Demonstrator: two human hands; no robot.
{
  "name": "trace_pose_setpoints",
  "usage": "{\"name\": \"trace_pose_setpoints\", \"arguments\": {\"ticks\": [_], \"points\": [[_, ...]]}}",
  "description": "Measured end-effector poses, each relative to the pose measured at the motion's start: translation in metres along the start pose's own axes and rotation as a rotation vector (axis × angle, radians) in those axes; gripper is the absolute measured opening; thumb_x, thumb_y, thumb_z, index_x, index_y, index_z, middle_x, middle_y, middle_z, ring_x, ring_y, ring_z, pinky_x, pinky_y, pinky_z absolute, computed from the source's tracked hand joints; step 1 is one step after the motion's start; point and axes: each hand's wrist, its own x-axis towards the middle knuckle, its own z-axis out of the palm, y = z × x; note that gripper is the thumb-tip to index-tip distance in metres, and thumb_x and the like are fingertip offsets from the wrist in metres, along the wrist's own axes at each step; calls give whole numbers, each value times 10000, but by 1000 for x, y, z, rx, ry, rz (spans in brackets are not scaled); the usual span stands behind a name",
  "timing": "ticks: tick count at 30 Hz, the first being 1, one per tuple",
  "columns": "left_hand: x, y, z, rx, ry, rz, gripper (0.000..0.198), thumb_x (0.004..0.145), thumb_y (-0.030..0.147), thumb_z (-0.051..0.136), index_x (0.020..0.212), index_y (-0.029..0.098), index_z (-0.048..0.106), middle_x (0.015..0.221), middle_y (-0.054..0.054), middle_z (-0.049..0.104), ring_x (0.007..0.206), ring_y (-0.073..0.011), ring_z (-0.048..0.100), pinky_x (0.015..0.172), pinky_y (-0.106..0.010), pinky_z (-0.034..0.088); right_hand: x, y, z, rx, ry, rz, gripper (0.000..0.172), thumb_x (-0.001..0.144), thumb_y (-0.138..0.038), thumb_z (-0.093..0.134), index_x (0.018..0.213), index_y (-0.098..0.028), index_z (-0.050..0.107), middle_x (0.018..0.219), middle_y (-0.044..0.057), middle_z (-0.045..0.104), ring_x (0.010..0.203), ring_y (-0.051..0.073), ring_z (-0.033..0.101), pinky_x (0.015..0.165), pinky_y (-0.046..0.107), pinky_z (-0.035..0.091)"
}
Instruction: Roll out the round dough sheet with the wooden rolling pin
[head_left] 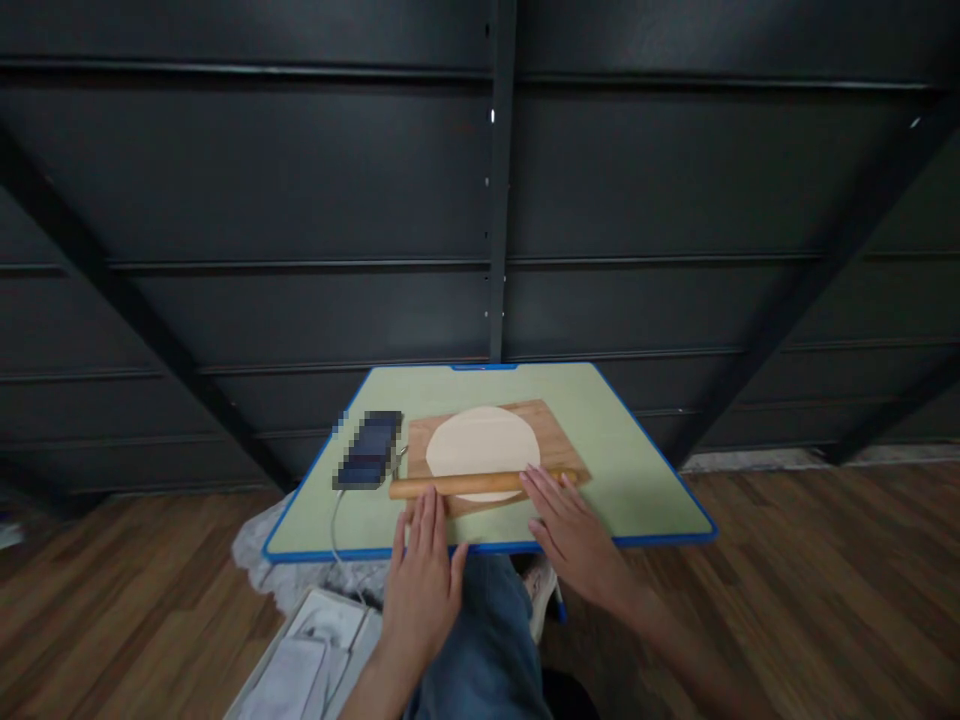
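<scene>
A wooden rolling pin (480,485) lies crosswise over the near part of a flat, pale round of dough (484,440). Under the dough is a wooden board (559,440), slightly turned on the table. My left hand (426,570) has its fingers stretched out, their tips touching the pin near its left end. Toward the pin's right end, the fingertips of my right hand (566,525) rest on it, fingers extended and thumb apart. Neither hand is wrapped round the pin.
The pale green table (645,500) has a blue edge. A dark, pixelated device (371,450) lies left of the board, with a white cable (334,525) running off the near edge. Below left stands an open box (300,650) with papers. A dark panelled wall (337,180) rises behind.
</scene>
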Motion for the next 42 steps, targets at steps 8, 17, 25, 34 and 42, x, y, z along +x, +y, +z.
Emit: {"name": "trace_pose_setpoints", "arguments": {"ticks": [8, 17, 25, 34, 42], "points": [[36, -11, -13, -44, -52, -53, 469, 918, 305, 318, 1331, 115, 433, 1370, -142, 456, 1283, -277, 385, 983, -433, 391, 28, 12, 8, -18, -3, 75, 493, 962, -324, 264, 1434, -183, 278, 1486, 43, 285, 1381, 173, 187, 1140, 454, 110], [109, -39, 31, -27, -151, 22, 607, 919, 468, 267, 1396, 100, 339, 1439, -150, 360, 1356, -268, 266, 1108, -463, 187, 106, 35, 27, -114, 44, 250, 556, 956, -425, 230, 1382, -100, 379, 1438, 133, 365, 1359, 239, 248, 1117, 449, 80], [208, -64, 69, -86, -534, -65, 728, 884, 602, 186, 1385, 102, 355, 1454, -158, 328, 1359, -257, 261, 1099, -429, 200, 195, 83, 45, -13, -81, 432, 571, 959, -461, 172, 1306, -99, 445, 1319, 162, 508, 1204, 251, 465, 991, 375, 325], [220, -65, 79, -51, -443, -96, 618, 898, 459, 238, 1421, 132, 277, 1525, -126, 102, 1385, -239, 188, 1099, -460, 181, 211, 90, 49, 18, -135, 468, 592, 954, -465, 178, 1356, -87, 392, 1438, 147, 367, 1332, 244, 297, 1064, 448, 218], [141, -50, 41, -64, -262, 65, 536, 928, 445, 233, 1289, 133, 477, 1334, -129, 504, 1275, -229, 408, 1106, -410, 199, 132, 53, 29, -88, -53, 202, 565, 957, -431, 214, 1374, -92, 388, 1443, 132, 359, 1358, 216, 249, 1117, 437, 51]]}}
